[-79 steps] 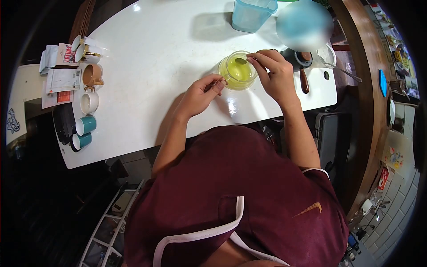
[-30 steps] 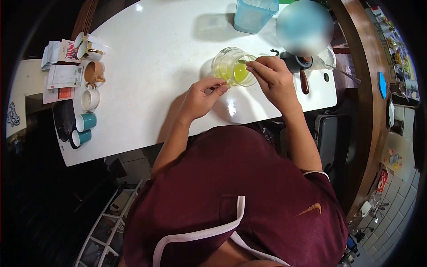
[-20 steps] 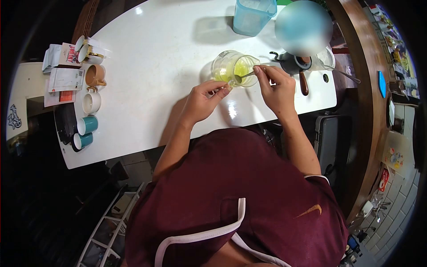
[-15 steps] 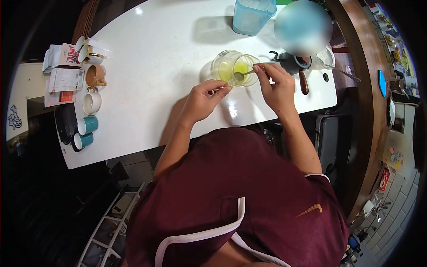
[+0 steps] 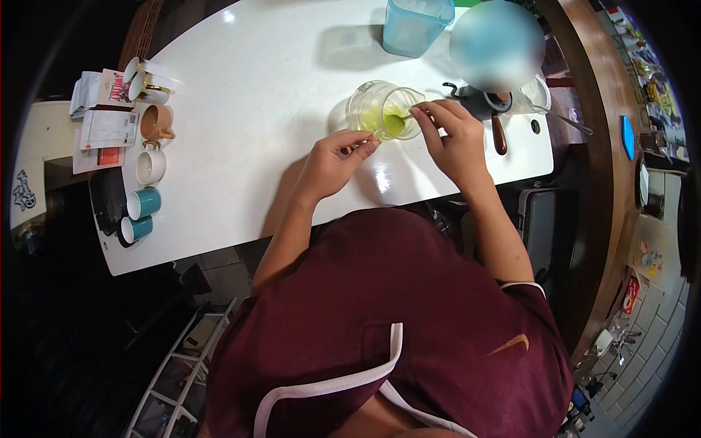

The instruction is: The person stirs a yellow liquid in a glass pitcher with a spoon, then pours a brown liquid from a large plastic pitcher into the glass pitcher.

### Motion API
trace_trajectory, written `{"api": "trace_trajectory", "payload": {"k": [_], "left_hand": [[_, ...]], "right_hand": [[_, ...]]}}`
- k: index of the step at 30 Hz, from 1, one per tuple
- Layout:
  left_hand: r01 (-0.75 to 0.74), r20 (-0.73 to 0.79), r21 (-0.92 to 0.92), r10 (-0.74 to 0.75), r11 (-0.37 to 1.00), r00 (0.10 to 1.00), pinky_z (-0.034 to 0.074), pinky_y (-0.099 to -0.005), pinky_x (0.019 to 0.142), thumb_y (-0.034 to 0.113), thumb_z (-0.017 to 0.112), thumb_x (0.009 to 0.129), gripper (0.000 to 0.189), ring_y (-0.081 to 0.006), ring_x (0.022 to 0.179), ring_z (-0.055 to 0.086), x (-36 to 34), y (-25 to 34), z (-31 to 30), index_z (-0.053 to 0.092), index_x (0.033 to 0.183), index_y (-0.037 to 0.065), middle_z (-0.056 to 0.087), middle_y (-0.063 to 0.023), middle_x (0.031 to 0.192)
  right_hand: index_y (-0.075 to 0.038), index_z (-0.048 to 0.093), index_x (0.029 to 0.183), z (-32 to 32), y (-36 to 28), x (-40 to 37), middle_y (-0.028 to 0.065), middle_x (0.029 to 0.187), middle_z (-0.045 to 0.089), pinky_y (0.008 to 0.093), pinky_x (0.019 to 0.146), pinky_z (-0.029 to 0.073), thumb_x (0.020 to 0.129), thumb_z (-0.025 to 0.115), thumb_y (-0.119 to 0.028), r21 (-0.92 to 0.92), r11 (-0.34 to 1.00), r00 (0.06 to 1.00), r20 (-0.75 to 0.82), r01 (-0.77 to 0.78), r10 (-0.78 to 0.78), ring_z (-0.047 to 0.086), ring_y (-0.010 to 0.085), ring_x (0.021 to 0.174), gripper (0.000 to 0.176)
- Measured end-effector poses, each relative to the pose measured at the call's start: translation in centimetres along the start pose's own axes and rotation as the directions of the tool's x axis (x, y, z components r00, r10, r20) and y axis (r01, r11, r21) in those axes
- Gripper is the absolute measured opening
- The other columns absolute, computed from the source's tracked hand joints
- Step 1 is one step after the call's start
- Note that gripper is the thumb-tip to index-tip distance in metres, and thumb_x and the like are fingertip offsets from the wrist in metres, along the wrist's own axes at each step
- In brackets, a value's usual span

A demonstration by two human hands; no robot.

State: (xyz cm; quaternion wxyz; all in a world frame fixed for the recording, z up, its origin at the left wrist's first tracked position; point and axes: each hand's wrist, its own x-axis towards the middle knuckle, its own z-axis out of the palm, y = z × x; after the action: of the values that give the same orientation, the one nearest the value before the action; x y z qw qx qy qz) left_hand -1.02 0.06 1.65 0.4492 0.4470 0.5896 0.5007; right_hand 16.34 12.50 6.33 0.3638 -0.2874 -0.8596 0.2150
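A clear glass jug (image 5: 365, 109) with yellow-green liquid in it stands on the white table. My left hand (image 5: 334, 162) is closed on the near side of the jug, fingertips pinched at its handle. Between the fingertips of my right hand (image 5: 454, 139) is the handle of a spoon (image 5: 405, 117), held over the jug's right rim. The spoon's bowl dips into the liquid, so its outline is partly hidden.
Right of the jug stands a dark gooseneck kettle (image 5: 482, 104) with a wooden handle. A light-blue plastic container (image 5: 415, 29) is at the back. Several cups, including a brown mug (image 5: 156, 123), line the table's left side beside paper packets (image 5: 109, 130).
My right hand has lowered the spoon, and its bowl has sunk deeper into the green liquid. My left hand stays at the jug.
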Motion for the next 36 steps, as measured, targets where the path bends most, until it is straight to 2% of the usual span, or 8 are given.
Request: {"api": "trace_trajectory", "payload": {"k": [1, 3, 6, 12, 21, 28, 31, 36], "left_hand": [[0.000, -0.001, -0.001, 0.000, 1.000, 1.000, 0.043, -0.0225, 0.077, 0.014, 0.061, 0.088, 0.022, -0.0090, 0.088, 0.057, 0.0, -0.1, 0.0, 0.064, 0.106, 0.000, 0.066, -0.0056, 0.098], [-0.011, 0.006, 0.026, 0.011, 1.000, 1.000, 0.044, -0.0225, 0.076, 0.014, 0.061, 0.088, 0.022, -0.0088, 0.087, 0.057, 0.1, -0.3, -0.1, 0.064, 0.106, 0.000, 0.066, -0.0056, 0.098], [0.020, 0.011, 0.008, -0.021, 1.000, 1.000, 0.044, -0.0227, 0.076, 0.014, 0.061, 0.089, 0.022, -0.0087, 0.088, 0.058, 0.0, 0.0, -0.1, 0.064, 0.105, 0.000, 0.067, -0.0054, 0.098], [-0.032, -0.026, -0.027, 0.032, 0.999, 0.999, 0.044, -0.0226, 0.070, 0.014, 0.065, 0.085, 0.023, -0.0090, 0.079, 0.059, 0.2, -0.7, 0.1, 0.066, 0.104, 0.001, 0.068, -0.0048, 0.092], [0.000, -0.037, -0.049, -0.002, 0.999, 0.999, 0.045, -0.0213, 0.070, 0.013, 0.064, 0.086, 0.024, -0.0066, 0.077, 0.057, 0.2, -0.2, 0.2, 0.064, 0.105, -0.001, 0.067, -0.0045, 0.092], [-0.010, -0.037, -0.081, 0.007, 0.997, 0.999, 0.045, -0.0211, 0.069, 0.013, 0.065, 0.086, 0.024, -0.0065, 0.076, 0.056, 0.1, -0.5, 0.2, 0.064, 0.104, -0.001, 0.067, -0.0043, 0.091], [0.034, -0.001, -0.019, -0.034, 0.999, 0.999, 0.044, -0.0235, 0.081, 0.014, 0.061, 0.089, 0.025, -0.0094, 0.090, 0.058, -0.1, -0.6, 0.1, 0.062, 0.108, -0.002, 0.067, -0.0064, 0.098], [-0.007, -0.044, -0.098, 0.003, 0.995, 0.999, 0.044, -0.0218, 0.069, 0.016, 0.065, 0.086, 0.023, -0.0069, 0.077, 0.057, -0.1, -1.1, 0.3, 0.065, 0.104, 0.000, 0.068, -0.0045, 0.092]], "right_hand": [[-0.002, 0.068, 0.085, 0.1, -0.1, -0.1, 0.0095, 0.072, 0.063, 0.0303, 0.057, 0.047, 0.078, 0.068, -0.011, 0.000, 1.000, 1.000, 0.001, 0.001, -0.001, 0.058, 0.0212, 0.061, 0.011], [0.000, 0.069, 0.084, 0.4, -0.4, -0.3, 0.0101, 0.065, 0.062, 0.0262, 0.052, 0.045, 0.080, 0.068, -0.013, 0.081, 0.939, 0.940, -0.035, -0.335, 0.339, 0.056, 0.0167, 0.053, 0.013], [0.000, 0.069, 0.084, 1.4, -0.2, -0.8, 0.0100, 0.063, 0.061, 0.0238, 0.050, 0.042, 0.081, 0.067, -0.014, 0.277, 0.817, 0.840, -0.058, -0.506, 0.540, 0.054, 0.0131, 0.051, 0.015], [-0.001, 0.068, 0.084, 0.5, -0.9, -0.3, 0.0101, 0.071, 0.063, 0.0291, 0.053, 0.046, 0.080, 0.068, -0.012, 0.027, 0.980, 0.975, -0.093, -0.200, 0.201, 0.058, 0.0190, 0.055, 0.012], [-0.003, 0.066, 0.086, 0.1, 0.9, 1.3, 0.0093, 0.080, 0.063, 0.0343, 0.064, 0.048, 0.076, 0.069, -0.011, -0.087, 0.961, 0.965, 0.027, 0.261, -0.259, 0.060, 0.0259, 0.073, 0.012], [-0.002, 0.065, 0.083, 0.0, 0.4, 0.6, 0.0096, 0.079, 0.063, 0.0335, 0.063, 0.048, 0.076, 0.069, -0.009, -0.057, 0.972, 0.973, 0.033, 0.229, -0.227, 0.059, 0.0257, 0.070, 0.011], [0.000, 0.065, 0.081, 0.4, -0.6, 0.2, 0.0105, 0.073, 0.062, 0.0311, 0.056, 0.048, 0.077, 0.069, -0.010, -0.003, 0.999, 0.999, 0.002, 0.047, -0.047, 0.059, 0.0234, 0.062, 0.011], [0.001, 0.066, 0.081, 1.5, -1.5, -0.2, 0.0113, 0.066, 0.061, 0.0277, 0.050, 0.044, 0.080, 0.067, -0.010, 0.118, 0.966, 0.966, -0.087, -0.232, 0.242, 0.055, 0.0180, 0.052, 0.012]]}}
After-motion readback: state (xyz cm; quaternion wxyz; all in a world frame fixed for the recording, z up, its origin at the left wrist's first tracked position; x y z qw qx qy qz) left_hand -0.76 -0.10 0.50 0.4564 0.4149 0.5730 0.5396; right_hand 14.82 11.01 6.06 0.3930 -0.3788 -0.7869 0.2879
